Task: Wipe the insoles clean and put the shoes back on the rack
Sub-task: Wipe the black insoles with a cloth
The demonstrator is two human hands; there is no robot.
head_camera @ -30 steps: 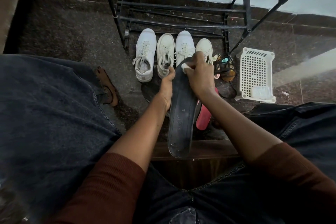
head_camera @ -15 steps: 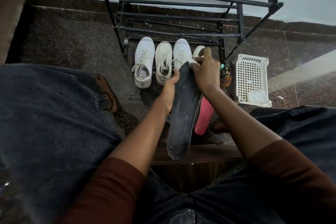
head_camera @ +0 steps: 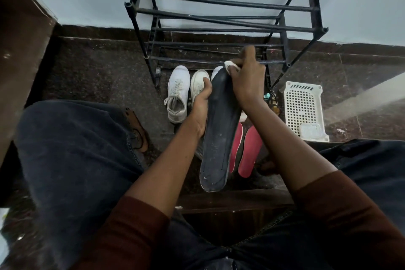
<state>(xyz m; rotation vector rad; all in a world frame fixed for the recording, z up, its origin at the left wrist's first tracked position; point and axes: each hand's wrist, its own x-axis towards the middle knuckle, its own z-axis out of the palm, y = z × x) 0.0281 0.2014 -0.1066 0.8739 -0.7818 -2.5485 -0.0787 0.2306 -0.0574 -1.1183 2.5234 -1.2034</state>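
A long black insole [head_camera: 219,129] is held upright-tilted above the floor between my knees. My left hand [head_camera: 202,103] grips its left edge near the toe end. My right hand [head_camera: 245,76] presses a small white wipe [head_camera: 230,65] onto the insole's toe tip. White sneakers [head_camera: 178,94] stand in a row on the floor in front of the black metal shoe rack [head_camera: 228,19]; my hands and the insole hide the right ones. Two red insoles [head_camera: 249,151] lie on the floor behind the black one.
A white perforated plastic basket [head_camera: 303,107] sits on the floor at the right, with a clear item inside. A brown sandal [head_camera: 137,129] lies at the left by my knee. Small colourful items [head_camera: 270,99] lie by the rack's right leg. Wooden furniture stands far left.
The view has tilted up, showing more of the rack. My right hand with the wipe has slid further to the insole's toe tip. A second red insole shows now.
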